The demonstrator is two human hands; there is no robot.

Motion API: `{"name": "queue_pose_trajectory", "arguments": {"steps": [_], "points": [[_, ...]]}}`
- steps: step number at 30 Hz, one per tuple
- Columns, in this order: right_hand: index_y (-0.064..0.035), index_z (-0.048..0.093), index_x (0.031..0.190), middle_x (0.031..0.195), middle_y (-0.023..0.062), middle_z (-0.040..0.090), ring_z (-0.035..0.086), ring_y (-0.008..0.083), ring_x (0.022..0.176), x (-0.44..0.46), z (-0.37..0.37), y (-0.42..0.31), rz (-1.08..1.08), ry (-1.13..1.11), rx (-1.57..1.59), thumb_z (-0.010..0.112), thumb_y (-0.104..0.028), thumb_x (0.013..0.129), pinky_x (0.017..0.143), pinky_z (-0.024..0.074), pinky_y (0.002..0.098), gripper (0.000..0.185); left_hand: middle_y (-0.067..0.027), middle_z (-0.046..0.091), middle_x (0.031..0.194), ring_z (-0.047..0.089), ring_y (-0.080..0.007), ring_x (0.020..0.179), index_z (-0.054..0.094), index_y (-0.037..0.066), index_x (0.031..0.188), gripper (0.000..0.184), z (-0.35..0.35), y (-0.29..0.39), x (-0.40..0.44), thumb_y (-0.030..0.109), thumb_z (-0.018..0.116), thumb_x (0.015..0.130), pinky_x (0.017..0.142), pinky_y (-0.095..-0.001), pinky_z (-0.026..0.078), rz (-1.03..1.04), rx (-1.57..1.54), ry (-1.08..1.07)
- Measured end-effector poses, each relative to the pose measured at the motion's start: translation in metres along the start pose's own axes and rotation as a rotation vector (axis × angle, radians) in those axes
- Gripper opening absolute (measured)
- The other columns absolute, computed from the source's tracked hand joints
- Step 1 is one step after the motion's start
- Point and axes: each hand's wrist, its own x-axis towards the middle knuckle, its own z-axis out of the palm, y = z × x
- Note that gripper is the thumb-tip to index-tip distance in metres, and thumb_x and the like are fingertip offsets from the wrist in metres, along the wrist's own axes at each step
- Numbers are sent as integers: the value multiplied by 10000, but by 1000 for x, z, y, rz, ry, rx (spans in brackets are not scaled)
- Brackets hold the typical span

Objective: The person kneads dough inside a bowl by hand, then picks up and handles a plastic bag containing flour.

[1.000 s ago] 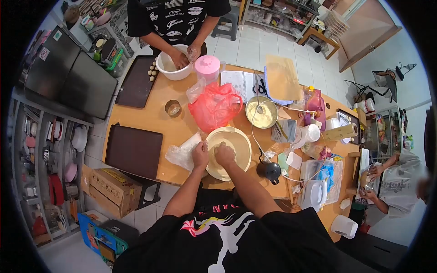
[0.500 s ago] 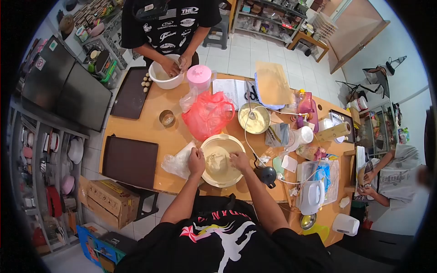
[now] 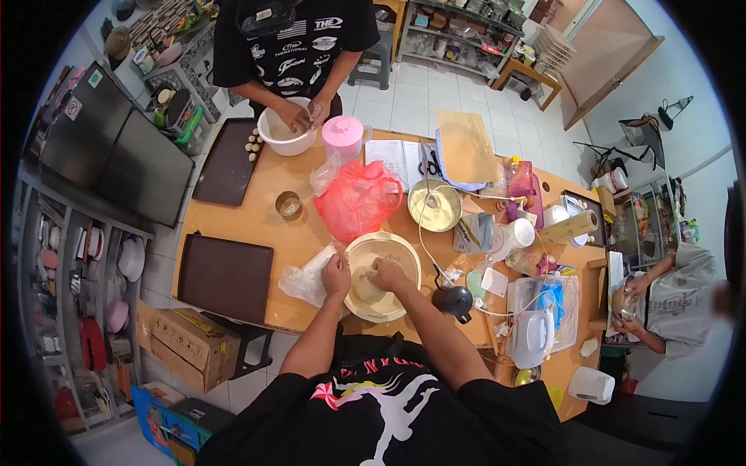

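A cream-coloured bowl stands near the front edge of the wooden table, with pale dough low inside it. My left hand is closed at the bowl's left rim; whether its fingers grip the rim is too small to tell. Over the dough, inside the bowl, is my right hand, its fingers curled and their tips hidden against the dough. A clear plastic bag with white contents lies just left of my left hand. Behind the bowl sits a red plastic bag.
Dark trays lie at the left, one holding small dough balls. A person across the table works in a white bowl. A metal bowl of yellow mixture and a black-lidded jug stand rightward. Another person is far right.
My right hand has moved from the bowl's right rim inward over the dough. My left hand stays at the left rim. The view has shifted slightly.
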Motion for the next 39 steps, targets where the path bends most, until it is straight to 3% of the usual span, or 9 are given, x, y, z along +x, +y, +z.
{"name": "queue_pose_trajectory", "arguments": {"steps": [7, 10, 14, 18, 22, 25, 31, 35, 39], "points": [[9, 635, 1028, 1030, 254, 652, 617, 398, 1002, -33, -16, -12, -26, -39, 203, 603, -196, 802, 886, 483, 438, 307, -198, 572, 672, 559, -408, 649, 525, 15, 725, 400, -1, 6, -2, 355, 577, 929, 594, -493, 409, -30, 51, -28], [3, 648, 1070, 1027, 270, 649, 624, 396, 978, -47, -11, 0, -185, -23, 150, 561, -119, 779, 883, 486, 441, 327, -195, 593, 699, 574, -406, 675, 542, 17, 758, 371, 3, -1, -1, 346, 579, 927, 615, -498, 419, 13, 35, 24], [-32, 715, 967, 893, 232, 676, 649, 397, 846, -71, -5, 0, -198, -60, 106, 544, -79, 752, 823, 508, 455, 279, -196, 589, 696, 568, -413, 680, 540, 14, 769, 367, 0, 10, -1, 342, 576, 928, 621, -504, 414, -15, 29, -3], [-20, 698, 855, 845, 208, 677, 661, 364, 796, -85, 1, -12, -82, 82, 229, 556, -104, 790, 760, 518, 446, 178, -196, 543, 643, 526, -414, 625, 513, 7, 732, 401, -3, 16, -5, 349, 572, 932, 601, -502, 389, -49, 32, -12], [-19, 687, 870, 837, 209, 672, 654, 355, 825, -53, 7, 8, 15, 556, 299, 600, -182, 826, 771, 502, 438, 190, -211, 599, 697, 578, -436, 669, 559, 12, 763, 361, 0, 6, -2, 332, 575, 929, 588, -510, 416, 6, 41, 7], [-25, 691, 848, 832, 198, 677, 656, 338, 847, -26, 4, 20, 27, 197, 288, 619, -201, 818, 789, 502, 426, 193, -222, 603, 711, 580, -446, 680, 554, 13, 750, 367, -4, 10, -2, 332, 569, 933, 595, -518, 417, -21, 45, -59], [-29, 703, 831, 858, 203, 686, 659, 363, 830, -39, -10, 5, -100, -95, 123, 608, -202, 787, 788, 509, 444, 202, -222, 591, 684, 573, -452, 665, 542, 25, 726, 381, 0, 9, -2, 343, 567, 934, 594, -524, 418, 51, 92, 38], [-29, 710, 831, 863, 235, 679, 669, 358, 856, -51, -16, -15, -248, -257, -175, 628, -199, 742, 801, 517, 439, 208, -226, 593, 684, 572, -452, 662, 546, 26, 730, 380, 0, 10, -3, 345, 566, 935, 595, -526, 418, 19, 86, 29], [-10, 708, 889, 931, 233, 684, 674, 361, 882, -47, 8, -19, -147, -303, -275, 624, -191, 765, 832, 526, 432, 234, -237, 590, 684, 573, -457, 666, 549, 23, 740, 386, -3, 13, -4, 354, 560, 938, 598, -532, 416, -9, 79, -1]]}}
